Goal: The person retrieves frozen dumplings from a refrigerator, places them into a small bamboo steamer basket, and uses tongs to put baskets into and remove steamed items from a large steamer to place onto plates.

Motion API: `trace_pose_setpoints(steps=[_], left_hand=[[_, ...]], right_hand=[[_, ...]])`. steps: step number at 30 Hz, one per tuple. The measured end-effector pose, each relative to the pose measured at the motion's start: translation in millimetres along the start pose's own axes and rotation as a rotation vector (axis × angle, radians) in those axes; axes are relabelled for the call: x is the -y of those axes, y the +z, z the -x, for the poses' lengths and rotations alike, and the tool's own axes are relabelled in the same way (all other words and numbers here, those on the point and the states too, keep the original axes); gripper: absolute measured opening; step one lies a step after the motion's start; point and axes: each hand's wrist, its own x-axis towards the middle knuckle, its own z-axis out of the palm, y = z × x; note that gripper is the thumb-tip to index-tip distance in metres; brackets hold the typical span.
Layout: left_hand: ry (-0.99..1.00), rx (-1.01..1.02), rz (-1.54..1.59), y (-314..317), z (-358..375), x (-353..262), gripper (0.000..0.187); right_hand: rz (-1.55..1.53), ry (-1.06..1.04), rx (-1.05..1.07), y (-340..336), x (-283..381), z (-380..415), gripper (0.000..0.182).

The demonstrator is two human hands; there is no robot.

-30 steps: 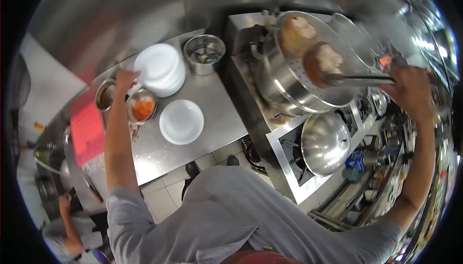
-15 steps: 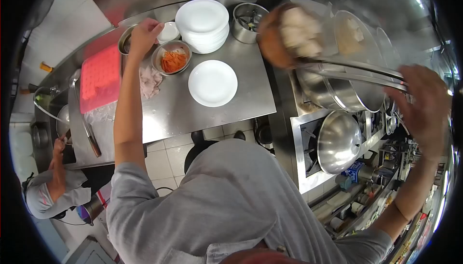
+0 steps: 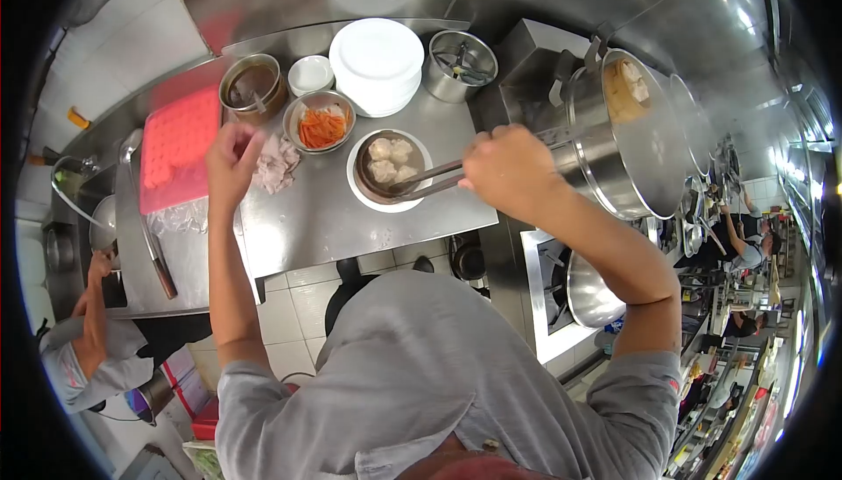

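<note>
My right hand (image 3: pixel 513 168) is closed round the handles of long metal tongs (image 3: pixel 438 178). The tongs' tips grip a small round brown basket (image 3: pixel 367 177) holding several pale dumplings (image 3: pixel 392 160). That basket is on the white plate (image 3: pixel 424 148), whose rim shows around it. Over the counter to the left, my left hand (image 3: pixel 232 160) is raised with fingers bent, near the crumpled pale cloth (image 3: pixel 275 164); whether it holds anything is unclear. Behind it stand a bowl of orange shreds (image 3: pixel 322 127) and a metal pot of dark liquid (image 3: pixel 252 87).
A stack of white plates (image 3: pixel 377 68) stands at the back, beside a metal container of utensils (image 3: pixel 460 66). Large steamers (image 3: pixel 605 164) steam at right. A pink tray (image 3: pixel 180 151) and a ladle (image 3: pixel 149 225) lie left. Another person (image 3: pixel 96 348) works at far left.
The basket has come down from above the stove onto the plate, with my right hand and the tongs moving left. My left hand has moved back toward me from the small dishes.
</note>
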Motion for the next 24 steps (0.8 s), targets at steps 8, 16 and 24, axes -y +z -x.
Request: trace_pose_setpoints(steps=[8, 16, 24], left_hand=[[-0.146, -0.017, 0.12, -26, 62, -15, 0.017], [-0.269, -0.02, 0.151, -32, 109, -11, 0.016], [-0.369, 0.003, 0.134, -40, 136, 2, 0.008]], right_hand=[[-0.001, 0.541, -0.007, -11, -146, -41, 0.024], [-0.236, 0.773, 0.317, 126, -188, -133, 0.037], [-0.748, 0.795, 0.409, 168, -169, -160, 0.031]])
